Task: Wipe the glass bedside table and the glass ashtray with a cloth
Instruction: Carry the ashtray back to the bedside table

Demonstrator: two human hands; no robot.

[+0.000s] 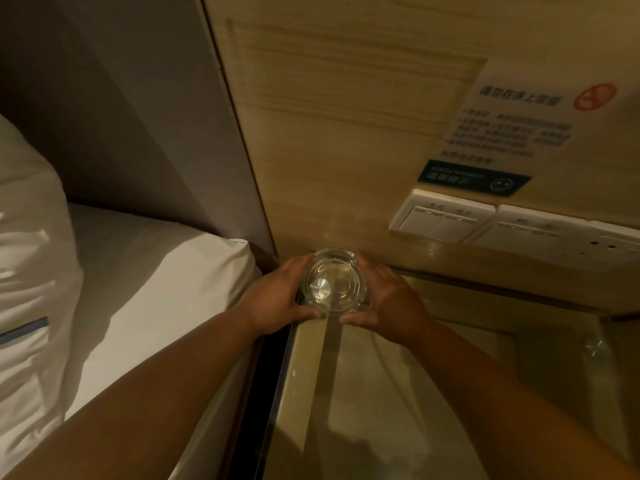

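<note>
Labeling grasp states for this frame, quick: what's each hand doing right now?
Left hand: fingers curled round the left side of the glass ashtray.
Right hand: grips the ashtray's right side.

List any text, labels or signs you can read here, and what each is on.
Wall notice: Chinese heading and body lines, too blurred to read.
Red circle on the notice: a prohibition sign, symbol unclear.
Dark strip at the notice's foot: text blurred; a smiley icon shows.
Switch panel: small labels, unreadable.
Glass ashtray: no text visible.
</note>
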